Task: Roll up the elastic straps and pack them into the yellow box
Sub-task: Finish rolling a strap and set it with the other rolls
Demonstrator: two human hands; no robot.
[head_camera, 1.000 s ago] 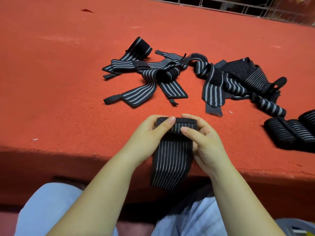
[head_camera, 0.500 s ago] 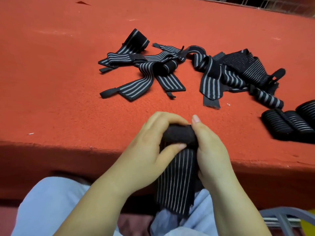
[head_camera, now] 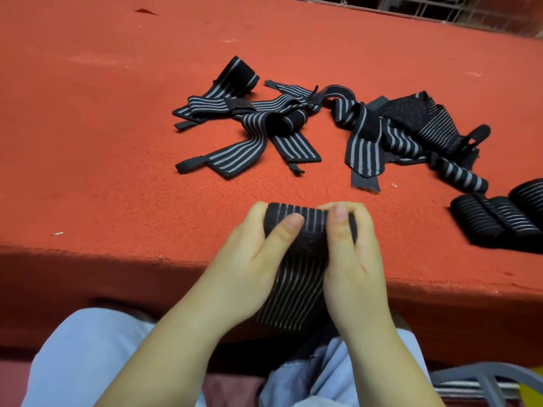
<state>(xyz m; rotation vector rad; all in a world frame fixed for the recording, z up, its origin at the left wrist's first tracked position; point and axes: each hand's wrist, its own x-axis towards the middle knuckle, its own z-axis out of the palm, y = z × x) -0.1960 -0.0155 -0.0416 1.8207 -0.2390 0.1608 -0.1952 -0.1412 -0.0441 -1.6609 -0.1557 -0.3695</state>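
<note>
At table edge (head_camera: 147,254) both hands, left (head_camera: 249,265) and right (head_camera: 352,268), pinched the half-rolled strap (head_camera: 296,227), tail hanging off; soft, springy, likely unrolls unless gripped across the roll's ends

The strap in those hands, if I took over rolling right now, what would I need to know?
Left hand and right hand both grip the partly rolled strap at the red table's near edge; its tail hangs down toward the lap.
Done: finished rolls lie at the right.
Left: finish this roll, then roll the loose straps heaped farther back.
Only a sliver of yellow shows at the bottom right, perhaps the box; nothing visibly packed.
</note>
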